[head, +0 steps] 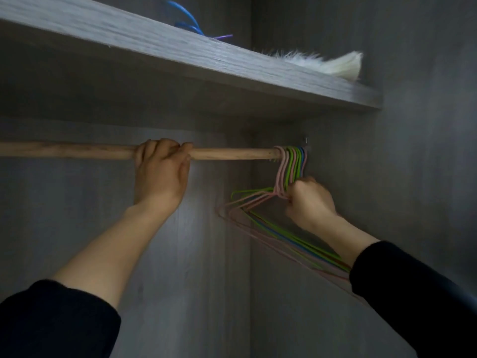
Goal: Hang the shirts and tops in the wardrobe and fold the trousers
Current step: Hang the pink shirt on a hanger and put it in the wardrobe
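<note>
- The wire hangers (293, 164), pink, green and blue, are hanging in a tight bunch at the far right end of the wooden rail (232, 153), right by the wardrobe's (77, 215) side wall.
- No shirts, tops or trousers are showing in this view.
- The hangers are looking thin and light, probably coated wire: springy rather than stiff, likely to tangle with their neighbours, and unlikely to break.
- The best place to take hold is looking like the neck just below the hook. There one hanger can be separated and lifted up and off the rail, while a pull on the lower bars would probably be dragging the whole bunch along.
- The right hand (309, 202) is curling round the hangers at exactly that spot, under the hooks. Its fingers are closing on several necks at once, and how many it is holding cannot be told.
- The right arm is reaching up and forward from the near right, with a dark sleeve (413, 293) covering the forearm up to near the wrist.
- The left hand (161, 174) is gripping the rail near its middle, well apart from the bunch, with its fingers wrapping over the top and its thumb underneath.
- The left arm is stretching up from the near left, bare from its dark sleeve (51, 319) to the wrist.
- Above, on the shelf (206, 65), a few blue and purple loops (185, 21) and something white and furry (335, 64) are lying.
</note>
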`<control>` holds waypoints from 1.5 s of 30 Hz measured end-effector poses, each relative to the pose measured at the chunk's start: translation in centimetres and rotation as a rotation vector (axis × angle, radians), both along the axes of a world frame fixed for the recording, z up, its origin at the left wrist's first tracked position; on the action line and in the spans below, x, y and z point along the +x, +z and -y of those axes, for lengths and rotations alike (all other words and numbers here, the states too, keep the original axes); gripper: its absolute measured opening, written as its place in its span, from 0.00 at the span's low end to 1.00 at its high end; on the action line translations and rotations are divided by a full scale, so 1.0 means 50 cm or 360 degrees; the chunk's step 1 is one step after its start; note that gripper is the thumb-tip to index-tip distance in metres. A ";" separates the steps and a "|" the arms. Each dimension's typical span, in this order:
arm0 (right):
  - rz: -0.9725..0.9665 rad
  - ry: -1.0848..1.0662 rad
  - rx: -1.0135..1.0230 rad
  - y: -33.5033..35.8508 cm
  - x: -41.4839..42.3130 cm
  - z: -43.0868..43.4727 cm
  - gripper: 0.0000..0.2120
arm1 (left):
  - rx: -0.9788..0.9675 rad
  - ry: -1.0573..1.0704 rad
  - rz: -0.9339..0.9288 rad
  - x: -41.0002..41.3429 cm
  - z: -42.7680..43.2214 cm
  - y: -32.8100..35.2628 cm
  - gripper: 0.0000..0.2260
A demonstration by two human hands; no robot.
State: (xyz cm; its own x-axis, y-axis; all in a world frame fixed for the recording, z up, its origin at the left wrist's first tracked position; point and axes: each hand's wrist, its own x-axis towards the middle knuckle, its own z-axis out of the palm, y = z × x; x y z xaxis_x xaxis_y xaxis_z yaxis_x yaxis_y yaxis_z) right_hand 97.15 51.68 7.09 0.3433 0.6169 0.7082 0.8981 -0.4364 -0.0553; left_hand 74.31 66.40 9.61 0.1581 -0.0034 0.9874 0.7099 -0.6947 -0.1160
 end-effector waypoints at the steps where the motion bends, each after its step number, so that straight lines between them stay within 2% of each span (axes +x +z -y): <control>1: -0.0111 0.0059 0.0012 0.004 -0.004 -0.002 0.08 | 0.0011 -0.0008 0.0010 0.001 -0.003 0.000 0.16; 4: -0.0453 0.0280 0.0119 0.021 -0.017 -0.016 0.03 | 0.0034 -0.0020 0.0023 0.001 -0.008 0.001 0.15; 8: -0.0785 0.0545 0.0278 0.044 -0.050 -0.042 0.03 | 0.0022 -0.0042 0.0022 0.001 -0.007 0.004 0.16; 14: -0.0856 0.0710 0.0361 0.021 -0.118 -0.044 0.10 | -0.0086 -0.0062 -0.0060 -0.011 -0.001 0.007 0.14; 18: -0.1041 0.0699 0.0355 -0.051 -0.161 -0.010 0.10 | -0.0268 -0.0116 -0.0194 -0.021 0.022 0.006 0.19; 20: -0.1108 0.0659 0.0312 -0.091 -0.181 0.018 0.12 | -0.0368 -0.0231 -0.0239 -0.022 0.037 -0.013 0.21; 24: -0.1171 0.0559 0.0264 -0.158 -0.208 0.094 0.14 | -0.0731 -0.0737 -0.0261 -0.009 0.086 -0.144 0.21; 30: -0.1151 0.0291 0.0063 -0.242 -0.217 0.274 0.18 | -0.1250 -0.1000 -0.0413 0.036 0.180 -0.366 0.16; 32: -0.1220 0.0245 0.0012 -0.271 -0.208 0.350 0.18 | -0.1294 -0.1121 -0.0505 0.062 0.247 -0.406 0.13; 36: -0.1404 0.0178 -0.0027 -0.325 -0.174 0.519 0.12 | -0.1399 -0.1424 -0.0713 0.120 0.417 -0.465 0.09; 42: -0.1655 0.0000 -0.0042 -0.418 -0.114 0.846 0.15 | -0.1506 -0.1765 -0.1031 0.234 0.721 -0.553 0.10; 45: -0.1743 -0.0141 0.0012 -0.470 -0.077 1.024 0.16 | -0.1561 -0.1821 -0.1258 0.316 0.901 -0.598 0.10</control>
State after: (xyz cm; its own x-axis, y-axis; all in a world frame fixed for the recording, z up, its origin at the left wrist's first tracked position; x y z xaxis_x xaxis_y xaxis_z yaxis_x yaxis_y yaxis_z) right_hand 93.32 0.50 -16.41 0.8313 0.5559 -0.0039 0.3262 -0.4935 -0.8063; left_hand 90.13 21.35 -20.27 0.9249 0.0620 0.3751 -0.1829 -0.7923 0.5821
